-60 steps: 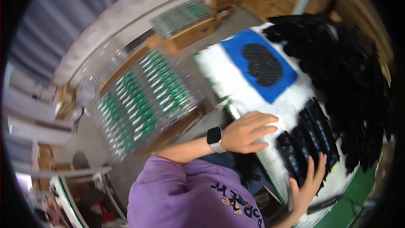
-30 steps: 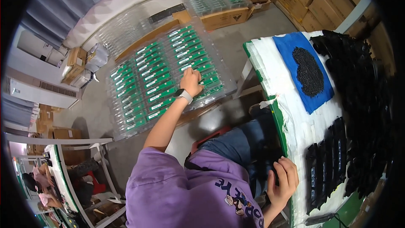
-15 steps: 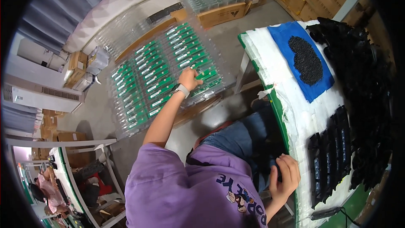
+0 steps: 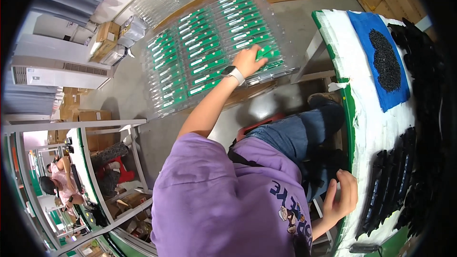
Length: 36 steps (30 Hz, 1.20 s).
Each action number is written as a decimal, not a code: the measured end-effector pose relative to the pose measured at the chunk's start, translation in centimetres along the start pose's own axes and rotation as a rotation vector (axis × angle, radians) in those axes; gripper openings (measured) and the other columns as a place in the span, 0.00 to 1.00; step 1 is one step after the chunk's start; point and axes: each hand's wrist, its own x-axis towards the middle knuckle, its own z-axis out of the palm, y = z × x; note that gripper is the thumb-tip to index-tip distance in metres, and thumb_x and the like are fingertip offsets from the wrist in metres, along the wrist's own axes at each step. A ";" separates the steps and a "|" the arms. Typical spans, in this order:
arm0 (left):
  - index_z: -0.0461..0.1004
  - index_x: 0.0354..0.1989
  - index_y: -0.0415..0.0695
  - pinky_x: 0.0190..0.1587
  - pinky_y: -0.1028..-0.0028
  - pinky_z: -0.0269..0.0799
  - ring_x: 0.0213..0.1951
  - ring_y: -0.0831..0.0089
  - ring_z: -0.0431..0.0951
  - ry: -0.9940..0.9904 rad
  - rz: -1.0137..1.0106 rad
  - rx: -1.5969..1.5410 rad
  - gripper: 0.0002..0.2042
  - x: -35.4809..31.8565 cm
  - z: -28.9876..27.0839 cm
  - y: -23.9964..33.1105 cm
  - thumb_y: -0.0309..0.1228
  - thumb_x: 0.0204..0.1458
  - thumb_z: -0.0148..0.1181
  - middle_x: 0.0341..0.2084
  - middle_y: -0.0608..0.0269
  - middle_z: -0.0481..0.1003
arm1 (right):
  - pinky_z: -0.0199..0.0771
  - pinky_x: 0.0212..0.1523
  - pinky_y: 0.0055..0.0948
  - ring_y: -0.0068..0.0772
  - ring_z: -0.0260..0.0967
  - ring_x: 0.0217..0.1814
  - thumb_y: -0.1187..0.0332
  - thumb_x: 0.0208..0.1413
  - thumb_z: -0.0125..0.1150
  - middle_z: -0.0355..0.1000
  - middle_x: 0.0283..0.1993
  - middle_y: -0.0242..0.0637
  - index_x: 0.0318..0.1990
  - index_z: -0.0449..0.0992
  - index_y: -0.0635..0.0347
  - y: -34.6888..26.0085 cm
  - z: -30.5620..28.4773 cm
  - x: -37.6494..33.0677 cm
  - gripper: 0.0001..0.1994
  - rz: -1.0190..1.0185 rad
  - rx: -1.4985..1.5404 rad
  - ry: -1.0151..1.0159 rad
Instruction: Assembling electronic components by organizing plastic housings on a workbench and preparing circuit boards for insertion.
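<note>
My left hand (image 4: pixel 247 62), with a watch (image 4: pixel 233 74) on its wrist, reaches over a clear plastic tray (image 4: pixel 151 109) full of slim green circuit boards (image 4: pixel 202 47) set in columns. Thumb and fingers close on one green circuit board (image 4: pixel 264 52) near the tray's right end; part of it is hidden under the hand. Beside the edge of the white-covered table, my right hand (image 4: pixel 342 196) is held with fingers loosely bent and apart, nothing in it.
On the table at right lie a blue cloth (image 4: pixel 365 33) with a heap of small black pieces (image 4: pixel 386 64), long black strips (image 4: pixel 388 181) and a dark pile (image 4: pixel 428 100). Cartons (image 4: pixel 104 40) stand at far left. Another person (image 4: pixel 64 181) sits at a bench at lower left.
My view has turned, so tray and table sit higher and further right in the picture. My left hand stays at the same end of the tray. My right hand stays by the table edge.
</note>
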 end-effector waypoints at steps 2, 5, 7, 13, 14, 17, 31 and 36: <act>0.75 0.37 0.38 0.39 0.58 0.70 0.34 0.49 0.75 -0.051 0.131 0.158 0.25 -0.5 0.7 -1.7 0.47 0.36 0.66 0.30 0.44 0.74 | 0.71 0.34 0.34 0.47 0.71 0.32 0.81 0.41 0.59 0.71 0.31 0.47 0.32 0.73 0.70 0.2 -0.1 0.1 0.08 -0.025 -0.001 -0.001; 0.77 0.38 0.38 0.43 0.63 0.68 0.38 0.55 0.73 -0.108 0.048 0.130 0.24 -1.6 0.6 -4.0 0.43 0.34 0.69 0.32 0.51 0.72 | 0.71 0.33 0.34 0.46 0.71 0.32 0.80 0.40 0.60 0.71 0.30 0.47 0.31 0.74 0.70 0.0 -0.1 0.5 0.08 -0.010 0.047 0.003; 0.76 0.37 0.38 0.42 0.63 0.68 0.38 0.55 0.73 -0.105 0.060 0.075 0.22 -1.8 -0.3 -3.8 0.38 0.33 0.70 0.31 0.53 0.71 | 0.71 0.33 0.33 0.45 0.72 0.32 0.80 0.39 0.60 0.72 0.30 0.46 0.31 0.74 0.69 0.0 0.1 0.6 0.08 -0.003 0.047 0.027; 0.77 0.36 0.40 0.43 0.63 0.71 0.40 0.56 0.75 -0.115 0.122 0.143 0.16 -1.1 0.0 -1.9 0.34 0.37 0.66 0.37 0.53 0.74 | 0.71 0.32 0.31 0.42 0.72 0.31 0.80 0.38 0.61 0.72 0.30 0.43 0.30 0.74 0.68 -0.4 -0.3 0.5 0.07 0.021 0.054 0.039; 0.77 0.35 0.40 0.42 0.63 0.72 0.38 0.57 0.75 -0.084 0.118 0.147 0.15 -1.3 0.2 -1.7 0.34 0.38 0.65 0.36 0.53 0.74 | 0.71 0.32 0.31 0.42 0.72 0.31 0.80 0.38 0.61 0.72 0.30 0.43 0.30 0.74 0.68 -0.3 -0.4 0.4 0.07 0.021 0.052 0.046; 0.76 0.35 0.41 0.37 0.60 0.72 0.35 0.56 0.76 -0.003 0.162 0.176 0.13 -1.8 0.7 -1.1 0.34 0.41 0.62 0.34 0.54 0.75 | 0.71 0.32 0.31 0.42 0.72 0.31 0.80 0.38 0.61 0.72 0.29 0.43 0.30 0.74 0.67 -0.1 -0.3 0.2 0.07 0.025 0.053 0.053; 0.78 0.35 0.44 0.35 0.60 0.70 0.29 0.52 0.75 -0.243 0.041 -0.011 0.19 -0.7 -0.8 -2.0 0.45 0.40 0.66 0.24 0.47 0.75 | 0.71 0.32 0.38 0.51 0.70 0.36 0.63 0.54 0.54 0.69 0.38 0.57 0.36 0.73 0.70 -4.4 -5.0 3.5 0.15 -0.532 1.418 -0.666; 0.78 0.37 0.45 0.35 0.62 0.70 0.30 0.52 0.76 -0.270 0.075 -0.100 0.19 0.1 -0.5 -4.3 0.42 0.38 0.67 0.26 0.47 0.75 | 0.70 0.40 0.43 0.50 0.68 0.44 0.64 0.56 0.48 0.68 0.44 0.54 0.45 0.70 0.71 -5.3 -8.9 1.6 0.17 -0.775 1.278 -0.728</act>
